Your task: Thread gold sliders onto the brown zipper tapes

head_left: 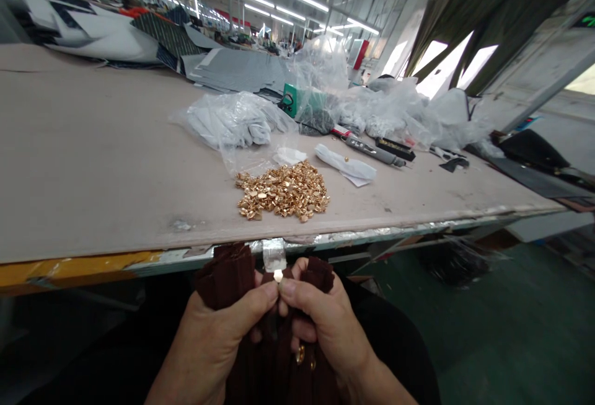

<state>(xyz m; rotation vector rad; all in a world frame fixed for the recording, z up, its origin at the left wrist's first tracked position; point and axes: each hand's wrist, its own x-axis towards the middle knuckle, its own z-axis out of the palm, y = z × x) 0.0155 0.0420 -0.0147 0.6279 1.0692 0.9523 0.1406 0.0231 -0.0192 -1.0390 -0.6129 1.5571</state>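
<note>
Below the table's front edge, my left hand (218,330) and my right hand (325,318) meet thumb to thumb, both closed on a dark maroon ribbed knit garment (227,275). Between the fingertips sits a small pale gold button (278,276), pinched against the fabric. Two gold buttons (301,355) show on the garment lower down, under my right hand. A heap of several loose gold buttons (283,192) lies on the beige table (93,163) just beyond my hands.
Crumpled clear plastic bags (232,120) and more plastic wrap (395,110) lie behind the heap. A grey pen-like tool (372,151), a black bar (395,147), a green box (290,100) and stacked cut fabric pieces (232,67) sit farther back. Green floor lies to the right.
</note>
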